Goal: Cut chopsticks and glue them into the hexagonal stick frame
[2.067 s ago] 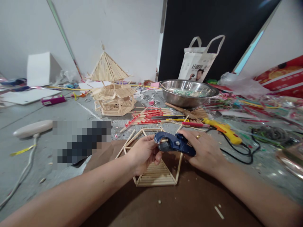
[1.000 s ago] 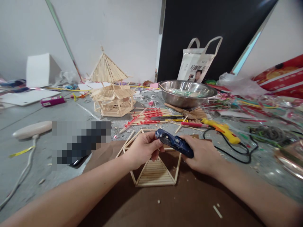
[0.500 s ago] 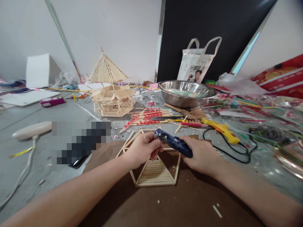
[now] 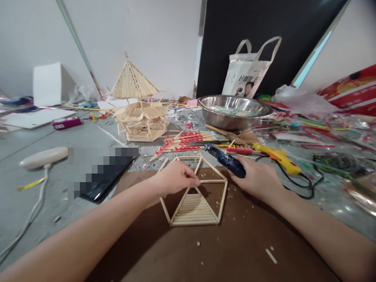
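Observation:
A hexagon frame of wooden sticks [image 4: 194,205] lies flat on a brown board [image 4: 229,250]; one wedge of it is filled with parallel sticks. My left hand [image 4: 174,178] rests on the frame, fingers pinched at the centre where a cross stick meets the spokes. To the right my right hand [image 4: 258,178] is closed round a dark blue cutter [image 4: 225,159], lifted beside the frame's right corner with its nose pointing up and left.
Behind stand a stick pagoda model [image 4: 138,105], a steel bowl [image 4: 235,111], loose red-marked sticks [image 4: 183,143], a yellow glue gun [image 4: 277,156] with black cord, a white tote bag [image 4: 249,70] and a dark phone [image 4: 101,176]. Clutter fills the right side.
The blue cutter has moved right, away from my left hand. My left hand has dropped onto the frame's centre, pinching there.

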The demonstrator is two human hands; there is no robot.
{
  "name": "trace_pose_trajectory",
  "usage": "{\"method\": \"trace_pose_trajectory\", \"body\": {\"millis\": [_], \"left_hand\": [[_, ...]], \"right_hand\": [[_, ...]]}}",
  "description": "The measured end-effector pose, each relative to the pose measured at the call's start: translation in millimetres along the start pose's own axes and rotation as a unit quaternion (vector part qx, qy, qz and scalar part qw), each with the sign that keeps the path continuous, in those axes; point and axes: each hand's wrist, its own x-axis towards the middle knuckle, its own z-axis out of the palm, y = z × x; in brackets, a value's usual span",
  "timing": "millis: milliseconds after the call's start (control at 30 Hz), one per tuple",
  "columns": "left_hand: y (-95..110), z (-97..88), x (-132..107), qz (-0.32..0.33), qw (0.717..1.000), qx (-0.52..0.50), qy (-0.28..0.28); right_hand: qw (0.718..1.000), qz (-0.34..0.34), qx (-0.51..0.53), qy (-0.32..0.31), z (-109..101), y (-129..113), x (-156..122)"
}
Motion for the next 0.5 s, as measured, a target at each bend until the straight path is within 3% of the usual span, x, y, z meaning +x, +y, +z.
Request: {"method": "trace_pose_trajectory", "body": {"millis": [200, 500], "left_hand": [[-0.6, 3.2, -0.5, 0.011, 0.991, 0.129, -0.014], [2.6, -0.5, -4.4, 0.045, 0.982, 0.169, -0.07]], "right_hand": [[1.0, -0.013, -0.013, -0.021, 2.9, 0.4, 0.5], [0.999, -0.022, -0.02, -0.031, 4.2, -0.4, 0.9]]}}
